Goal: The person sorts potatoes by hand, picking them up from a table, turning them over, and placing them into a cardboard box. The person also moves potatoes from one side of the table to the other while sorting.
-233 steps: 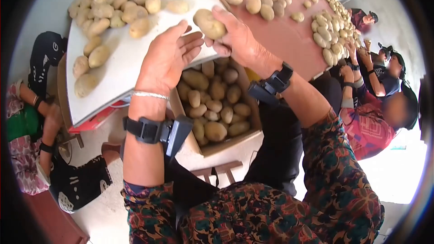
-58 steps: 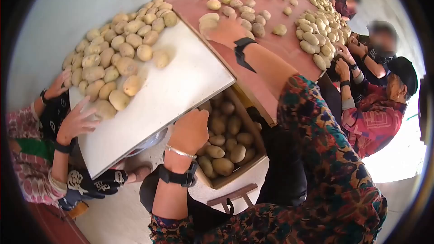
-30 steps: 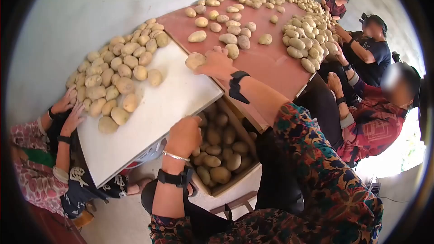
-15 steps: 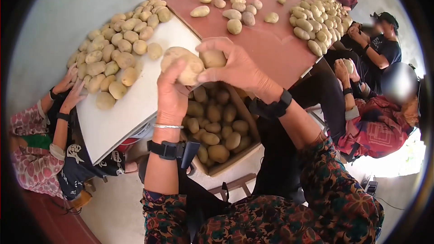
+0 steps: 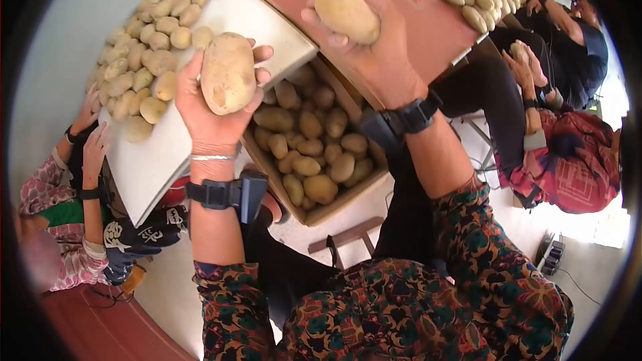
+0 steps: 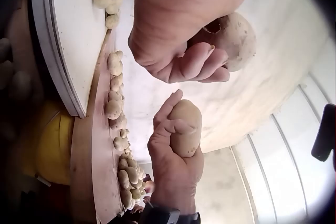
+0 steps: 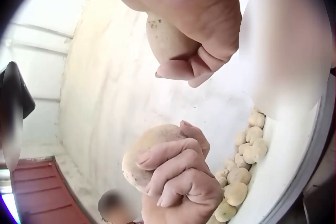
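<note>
1. Left hand (image 5: pixel 204 120): clamped, with curled fingers, on a large, pale-tan, elongated potato (image 5: pixel 229 73). Lying in the palm, long axis nearly in line with the left forearm, far end pointing away from the body.
2. Right hand (image 5: pixel 396 70): clamped likewise on a smooth, yellow-tan, oval potato (image 5: pixel 348 15). Seated in the palm, long axis aslant to the right forearm, far end leaning toward the left hand's side.
3. Between the two hands: an open gap, with no contact visible between the held potatoes.
4. Governing relation, by judgement: bearing from each hand to the open-topped, brown cardboard box (image 5: pixel 348 194) of potatoes. From the left hand: lower and to the right. From the right hand: lower and to the left, back toward the body. Height of either hand above the rim: cannot tell.
5. Left of and beyond the left hand: flat, white tabletop (image 5: pixel 144 174), bearing a pile of rounded, tan potatoes (image 5: pixel 158 41). Nearer hand: left.
6. Behind and beyond the right hand: flat, reddish-brown tabletop (image 5: pixel 428 40). Nearer hand: right.
</note>
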`<act>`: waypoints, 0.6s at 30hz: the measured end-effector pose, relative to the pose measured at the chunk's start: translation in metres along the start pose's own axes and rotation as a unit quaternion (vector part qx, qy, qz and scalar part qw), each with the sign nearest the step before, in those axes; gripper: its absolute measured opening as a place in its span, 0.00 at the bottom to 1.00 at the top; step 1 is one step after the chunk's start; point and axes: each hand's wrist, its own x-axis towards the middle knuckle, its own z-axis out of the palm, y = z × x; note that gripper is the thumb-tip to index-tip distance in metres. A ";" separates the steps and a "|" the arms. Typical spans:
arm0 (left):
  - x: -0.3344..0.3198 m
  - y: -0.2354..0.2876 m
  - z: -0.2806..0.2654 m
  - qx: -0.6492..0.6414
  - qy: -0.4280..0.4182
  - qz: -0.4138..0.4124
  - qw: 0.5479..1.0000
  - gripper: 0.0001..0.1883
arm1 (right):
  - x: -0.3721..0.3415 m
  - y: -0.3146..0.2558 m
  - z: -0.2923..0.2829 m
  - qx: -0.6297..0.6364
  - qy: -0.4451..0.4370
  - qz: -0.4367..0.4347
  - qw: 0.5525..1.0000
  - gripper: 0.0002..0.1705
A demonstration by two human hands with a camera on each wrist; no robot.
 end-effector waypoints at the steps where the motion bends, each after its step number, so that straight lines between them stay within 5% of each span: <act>1: -0.002 0.003 0.004 0.025 0.002 -0.020 0.999 0.31 | -0.005 -0.003 0.011 0.003 0.009 0.003 1.000 0.25; 3: -0.001 0.010 -0.001 0.108 -0.014 -0.080 0.991 0.29 | -0.015 -0.009 0.025 0.011 0.075 -0.005 0.997 0.22; 5: -0.004 -0.003 -0.004 0.184 -0.031 -0.143 0.972 0.28 | -0.011 -0.012 0.000 -0.003 0.030 -0.015 0.999 0.22; 7: -0.007 -0.029 -0.005 0.336 0.110 -0.140 0.925 0.25 | -0.007 -0.018 -0.007 -0.096 -0.038 -0.034 0.994 0.22; 9: -0.006 -0.038 -0.013 0.392 0.096 -0.198 0.893 0.25 | -0.010 -0.016 -0.010 -0.082 -0.029 -0.044 0.995 0.22; 12: 0.000 -0.062 -0.013 0.653 0.102 -0.232 0.714 0.30 | -0.013 -0.011 -0.010 -0.045 0.003 -0.041 0.998 0.20; 13: 0.002 -0.073 -0.028 0.655 0.100 -0.233 0.712 0.30 | -0.019 -0.008 -0.006 -0.256 0.015 -0.142 0.956 0.19; 14: 0.006 -0.083 -0.046 0.691 0.123 -0.214 0.679 0.31 | -0.020 -0.006 -0.003 -0.455 0.024 -0.239 0.858 0.18; 15: 0.011 -0.086 -0.043 0.724 0.147 -0.194 0.645 0.32 | -0.016 -0.008 -0.001 -0.454 0.023 -0.244 0.857 0.18; 16: 0.013 -0.089 -0.033 0.688 0.180 -0.224 0.666 0.31 | -0.013 -0.009 0.002 -0.221 0.012 -0.132 0.966 0.17; 17: 0.017 -0.089 -0.036 0.690 0.179 -0.222 0.665 0.31 | -0.009 -0.010 0.003 0.030 -0.002 -0.011 0.999 0.17; 18: 0.022 -0.094 -0.043 0.703 0.193 -0.179 0.660 0.31 | -0.005 -0.013 0.002 0.032 -0.003 -0.013 0.999 0.17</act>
